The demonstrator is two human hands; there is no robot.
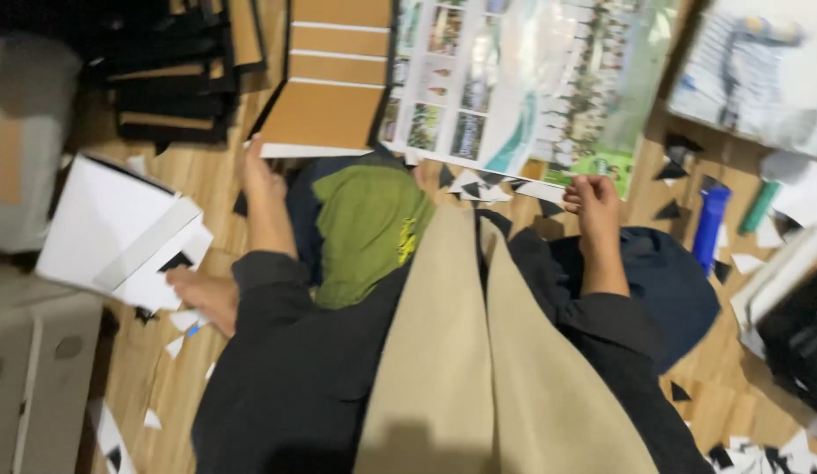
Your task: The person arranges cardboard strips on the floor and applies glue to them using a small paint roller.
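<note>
Your left hand (263, 197) lies flat on the wooden floor (206, 184), fingers spread and holding nothing, just below a brown board (325, 114) and right of a white box (118, 233). Your right hand (593, 206) pinches the lower edge of a glossy printed sheet (531, 79). Paper scraps (483, 184) lie between your hands.

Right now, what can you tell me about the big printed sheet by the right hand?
The printed sheet is a large glossy poster covered with rows of small photographs and a green patch at its lower right corner. It lies flat on the wooden floor, slightly skewed. The right hand pinches its lower edge. Cut paper triangles lie along that edge. Motion blur hides finer detail.
</note>
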